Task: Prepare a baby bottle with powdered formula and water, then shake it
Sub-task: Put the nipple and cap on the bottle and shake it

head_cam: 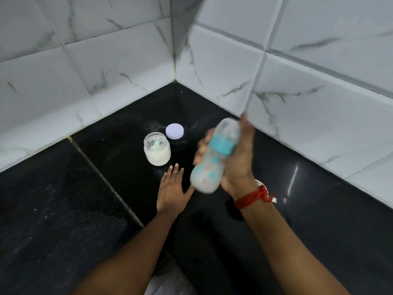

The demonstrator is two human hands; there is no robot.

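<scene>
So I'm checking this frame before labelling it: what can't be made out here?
- Baby bottle, head view: motion blur hides its printed marks and fill level.
- Right hand: its grip is partly hidden behind the bottle.
- Jar: the pale green item inside is too small to identify.

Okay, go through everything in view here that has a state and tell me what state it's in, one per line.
Baby bottle: capped, tilted, held in the air, motion-blurred.
Right hand: gripping the bottle.
Left hand: open, palm down, empty.
Formula jar: open, upright, powder and scoop inside.
Jar lid: off, lying flat on the counter.
</scene>
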